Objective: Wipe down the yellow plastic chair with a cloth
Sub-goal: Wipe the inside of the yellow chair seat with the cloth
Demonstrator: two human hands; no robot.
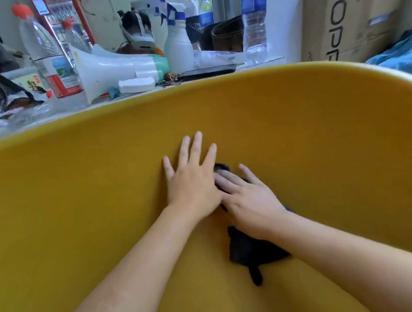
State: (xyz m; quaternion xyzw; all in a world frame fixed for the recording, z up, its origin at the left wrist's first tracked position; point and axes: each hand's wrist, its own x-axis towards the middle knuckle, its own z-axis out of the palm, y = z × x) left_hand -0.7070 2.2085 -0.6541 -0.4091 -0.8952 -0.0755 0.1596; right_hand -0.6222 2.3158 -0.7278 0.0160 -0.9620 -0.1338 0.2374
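Wiping in progress, as judged. The right hand (250, 201) lay flat with fingers extended, pressing a dark cloth (250, 251) against the inner shell of the yellow plastic chair (308, 149). The left hand (192, 179), fingers spread and holding nothing, rested on bare plastic, touching the right. Nothing distinguished wiped from unwiped areas. Open shell extended to both sides. Beyond its curved upper edge stood a cluttered counter (59, 107) with a megaphone (114, 72) and spray bottle (178, 47).

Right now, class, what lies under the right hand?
A dark cloth, pressed flat on the yellow chair by the right hand. Its ends show past the fingers and below the wrist; the middle is covered, so its folds cannot be seen.
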